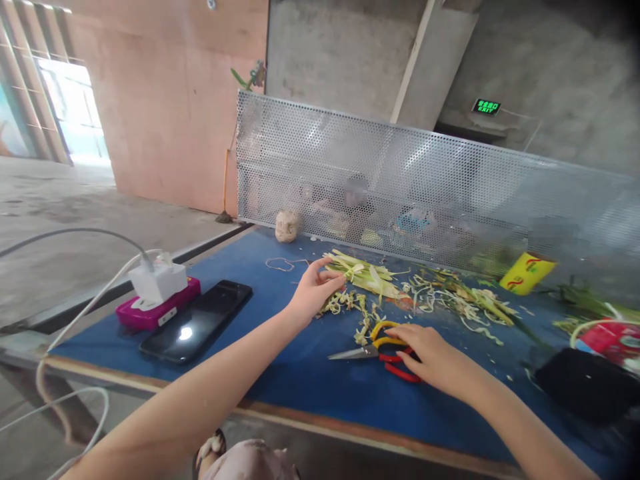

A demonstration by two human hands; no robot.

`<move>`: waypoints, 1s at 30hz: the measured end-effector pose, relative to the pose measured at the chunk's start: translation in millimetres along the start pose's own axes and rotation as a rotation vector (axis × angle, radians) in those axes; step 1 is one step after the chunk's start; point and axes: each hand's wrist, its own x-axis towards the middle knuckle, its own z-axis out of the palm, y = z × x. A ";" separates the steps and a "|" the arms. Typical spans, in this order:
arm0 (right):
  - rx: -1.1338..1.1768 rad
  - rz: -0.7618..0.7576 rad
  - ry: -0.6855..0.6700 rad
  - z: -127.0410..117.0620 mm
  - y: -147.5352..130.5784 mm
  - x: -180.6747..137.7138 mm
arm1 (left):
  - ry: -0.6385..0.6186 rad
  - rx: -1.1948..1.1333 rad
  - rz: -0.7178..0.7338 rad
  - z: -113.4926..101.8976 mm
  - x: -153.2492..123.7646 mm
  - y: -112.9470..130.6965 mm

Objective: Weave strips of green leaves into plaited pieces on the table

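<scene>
My left hand (316, 291) is curled around the near-left end of a bundle of pale green stalks (373, 277), thumb and fingers closed on it. The bundle lies on a blue-topped table (295, 370) and looks tied near that end. Over to the right, my right hand (427, 353) grips scissors (371, 350) by their yellow and red handles, low over the tabletop. Their blades point left and look closed. Curled plant scraps (345, 303) lie between the bundle and the scissors.
A black phone (197, 323) and a magenta power strip (160, 303) with a white plug and cables sit at left. More trimmings (465, 297), a yellow packet (527, 272) and a black item (587, 383) lie right. A perforated metal screen (320, 147) borders the far edge.
</scene>
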 end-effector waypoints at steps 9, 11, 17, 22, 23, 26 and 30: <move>-0.146 -0.077 -0.033 1.0 -0.8 -3.4 | -0.026 -0.032 0.018 -5.0 0.7 -0.1; -0.163 -0.090 -0.051 1.4 0.0 -3.8 | -0.041 -0.041 0.023 -6.1 1.0 -0.5; -0.221 -0.122 -0.061 3.6 2.0 -3.1 | -0.054 -0.038 0.018 -7.0 1.0 -1.5; -0.287 -0.167 -0.008 2.0 -0.9 -1.2 | -0.070 -0.038 0.016 -8.1 3.3 -2.0; -0.295 -0.163 0.017 0.9 -1.5 -2.2 | -0.074 -0.039 0.017 -8.4 3.7 -2.0; -0.306 -0.115 0.097 -3.3 -0.4 -9.1 | -0.090 -0.045 0.015 -9.2 4.4 -2.2; -0.254 -0.009 0.203 -8.1 9.9 -23.9 | -0.127 -0.063 0.012 -9.6 5.0 -3.7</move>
